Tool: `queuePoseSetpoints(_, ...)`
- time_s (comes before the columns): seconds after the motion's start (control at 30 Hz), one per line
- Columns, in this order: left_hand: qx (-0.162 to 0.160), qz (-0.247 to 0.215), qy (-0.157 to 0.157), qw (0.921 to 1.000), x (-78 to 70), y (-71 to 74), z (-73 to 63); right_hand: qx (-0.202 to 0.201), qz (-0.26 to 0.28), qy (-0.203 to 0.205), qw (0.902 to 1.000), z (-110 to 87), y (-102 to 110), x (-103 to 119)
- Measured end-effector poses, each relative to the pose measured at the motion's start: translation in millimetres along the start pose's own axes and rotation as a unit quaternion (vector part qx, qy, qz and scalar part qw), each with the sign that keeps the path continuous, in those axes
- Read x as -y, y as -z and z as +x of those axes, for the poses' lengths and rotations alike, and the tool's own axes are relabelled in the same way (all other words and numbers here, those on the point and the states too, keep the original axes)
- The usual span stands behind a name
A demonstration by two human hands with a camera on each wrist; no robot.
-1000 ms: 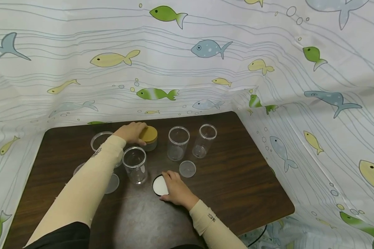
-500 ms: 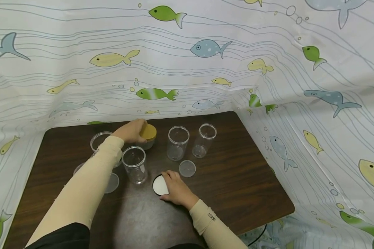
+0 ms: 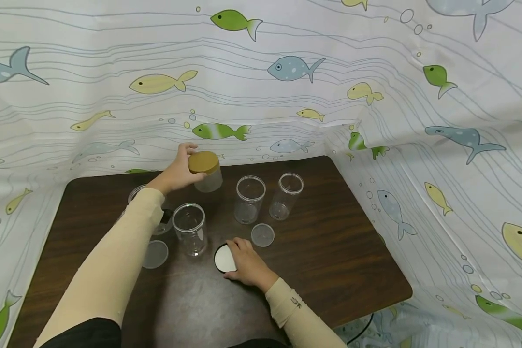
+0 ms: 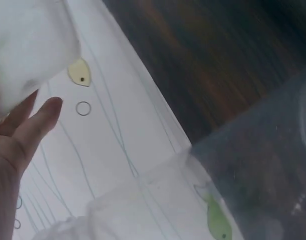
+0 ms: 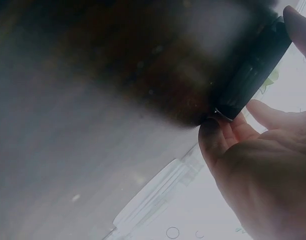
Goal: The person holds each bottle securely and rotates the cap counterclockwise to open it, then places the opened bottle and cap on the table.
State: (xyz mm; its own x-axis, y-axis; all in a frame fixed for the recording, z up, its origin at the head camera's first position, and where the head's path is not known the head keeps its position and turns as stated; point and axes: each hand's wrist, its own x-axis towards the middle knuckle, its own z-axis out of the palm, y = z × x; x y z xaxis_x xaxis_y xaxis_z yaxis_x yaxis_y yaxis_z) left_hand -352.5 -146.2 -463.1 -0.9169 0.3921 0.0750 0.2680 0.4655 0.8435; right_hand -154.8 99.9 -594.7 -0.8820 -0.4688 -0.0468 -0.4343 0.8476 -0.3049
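Note:
My left hand grips a clear jar with a mustard-yellow lid, held up over the table's back edge. In the left wrist view the pale jar fills the upper left corner, above the fingers. My right hand holds a round black-rimmed lid with a white face by its edge, low at the table. Its dark side wall shows between thumb and fingers in the right wrist view. Left of it stands an uncapped clear jar.
Two more uncapped clear jars stand at the back right. A clear disc lid lies before them, another disc at left. A further jar is partly hidden behind my left arm. Fish-print cloth hangs behind the brown table.
My left hand has lifted the yellow-lidded jar up and away toward the back edge. The right hand and the black-rimmed lid have stayed in place.

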Motion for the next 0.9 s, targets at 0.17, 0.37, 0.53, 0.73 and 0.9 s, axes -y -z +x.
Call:
queuePoseSetpoints(0.17, -0.049, -0.044, -0.015, 0.9977, -7.6, 6.2, -13.2, 0.002, 0.002, -0.001, 1.0000, -0.7, -1, 1)
queuePoseSetpoints(0.37, -0.096, -0.140, -0.046, 0.9844, -12.0, 11.1, -29.3, -0.001, 0.004, -0.002, 1.0000, -1.4, -1, 1)
queuePoseSetpoints(0.53, -0.141, -0.263, -0.062, 0.9524, -13.9, 15.1, -45.7, 0.001, 0.004, 0.002, 1.0000, -2.0, -1, 3)
queuePoseSetpoints(0.73, -0.198, -0.426, -0.126, 0.8737, -14.3, 17.4, -57.0, 0.004, 0.001, 0.000, 1.0000, -2.8, 0, 3)
queuePoseSetpoints(0.9, -0.249, -0.457, -0.078, 0.8504, -18.2, 21.4, -68.0, 0.003, 0.003, 0.004, 1.0000, -3.1, 0, 3)
